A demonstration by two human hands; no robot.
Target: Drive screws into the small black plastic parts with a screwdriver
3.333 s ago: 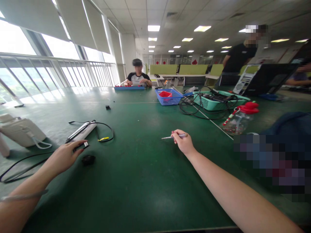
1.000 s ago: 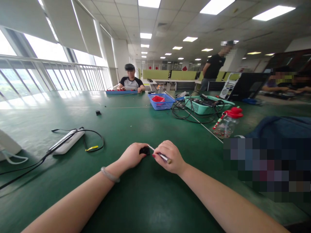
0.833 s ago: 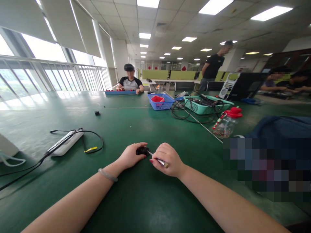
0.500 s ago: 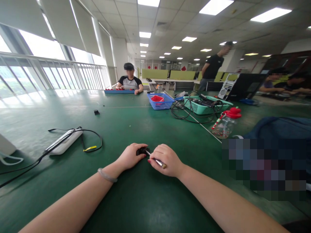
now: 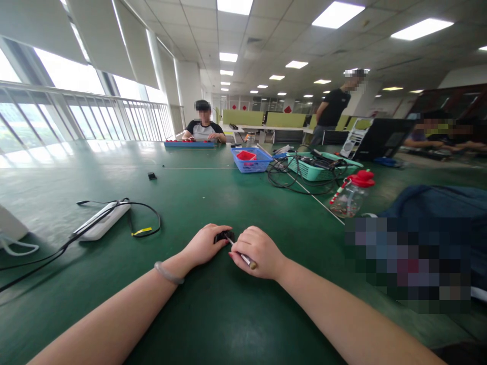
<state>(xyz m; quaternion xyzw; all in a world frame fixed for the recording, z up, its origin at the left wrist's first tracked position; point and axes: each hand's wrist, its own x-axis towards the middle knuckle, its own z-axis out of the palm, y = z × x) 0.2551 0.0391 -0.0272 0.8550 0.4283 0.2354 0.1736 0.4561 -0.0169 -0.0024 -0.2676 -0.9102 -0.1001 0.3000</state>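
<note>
On the green table, the fingers of my left hand (image 5: 207, 244) are closed around a small black part (image 5: 219, 236), whose kind I cannot make out. My right hand (image 5: 258, 253) grips a slim silver tool with a tan rear end (image 5: 248, 261). The tool's thin tip meets the black part, or lies right at it, between the two hands. Fingers cover much of both the part and the tool's middle. A grey bangle (image 5: 169, 274) circles my left wrist.
A white power strip (image 5: 104, 221) with black cables lies left; a small black piece (image 5: 152, 176) sits beyond. Blue (image 5: 251, 165) and green (image 5: 312, 171) baskets, a red-lidded bottle (image 5: 352, 195) and dark blue fabric (image 5: 437, 208) are right. A person (image 5: 204, 129) sits opposite behind a blue tray (image 5: 189, 145).
My right hand has shifted slightly left, and the tool's rear end has swung a little left and down. My left hand still holds the black part. The person opposite has drawn one hand back.
</note>
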